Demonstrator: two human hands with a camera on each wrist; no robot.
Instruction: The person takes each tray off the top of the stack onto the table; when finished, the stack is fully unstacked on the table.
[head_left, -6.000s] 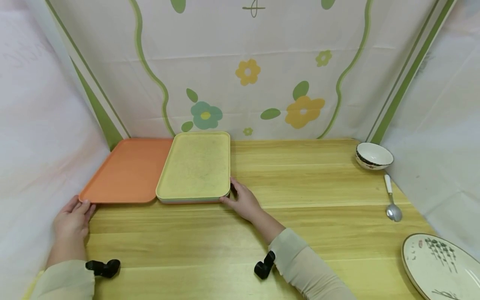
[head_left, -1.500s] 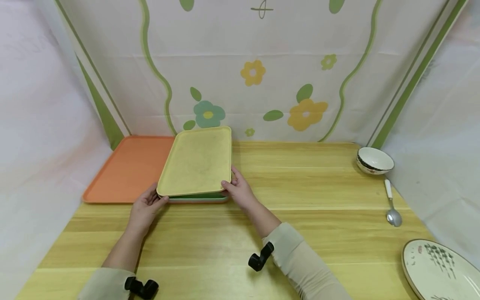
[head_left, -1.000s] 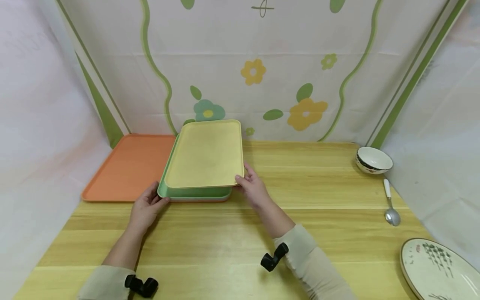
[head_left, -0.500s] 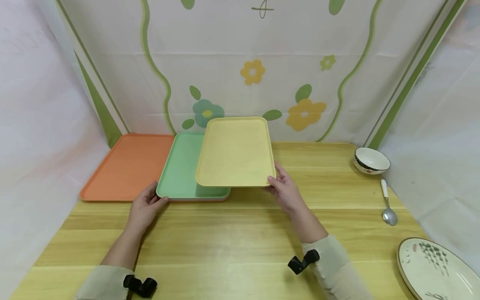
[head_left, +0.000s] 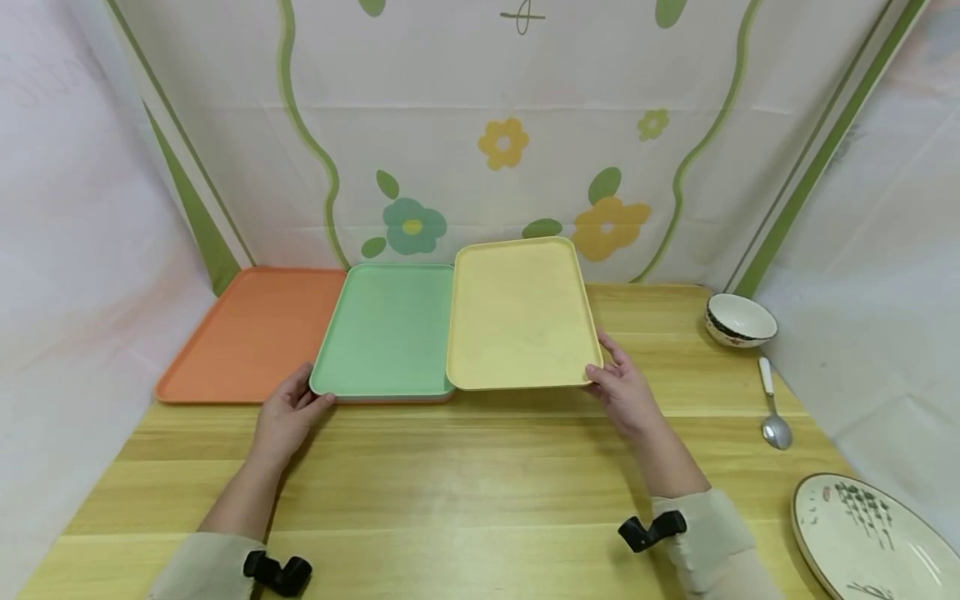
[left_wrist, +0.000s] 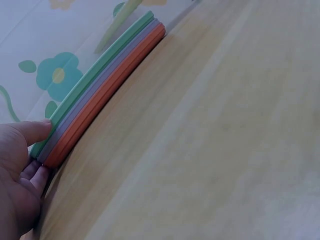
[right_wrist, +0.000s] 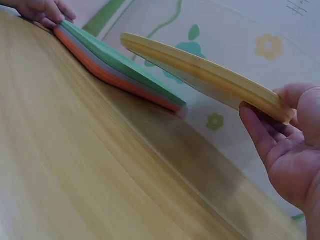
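In the head view my right hand (head_left: 622,396) pinches the near right corner of a yellow tray (head_left: 525,312), thumb on its rim. The right wrist view shows this tray (right_wrist: 200,70) raised above the table, fingers underneath. My left hand (head_left: 288,417) holds the near left corner of a stack topped by a green tray (head_left: 390,333). Seen from the left wrist, its thumb lies on the green rim and its fingers are at the bottom corner. Below the green tray are a grey-lavender tray (left_wrist: 95,92) and an orange tray (left_wrist: 107,95).
Another orange tray (head_left: 255,333) lies left of the stack. At the right stand a white bowl (head_left: 741,317), a spoon (head_left: 772,408) with a white handle, and a large patterned plate (head_left: 862,533). A flowered cloth (head_left: 420,108) hangs behind the wooden table (head_left: 465,500).
My left hand has moved from the separate orange tray to the stack's corner. My right hand has lifted the yellow tray off the stack and carried it right, uncovering the green tray.
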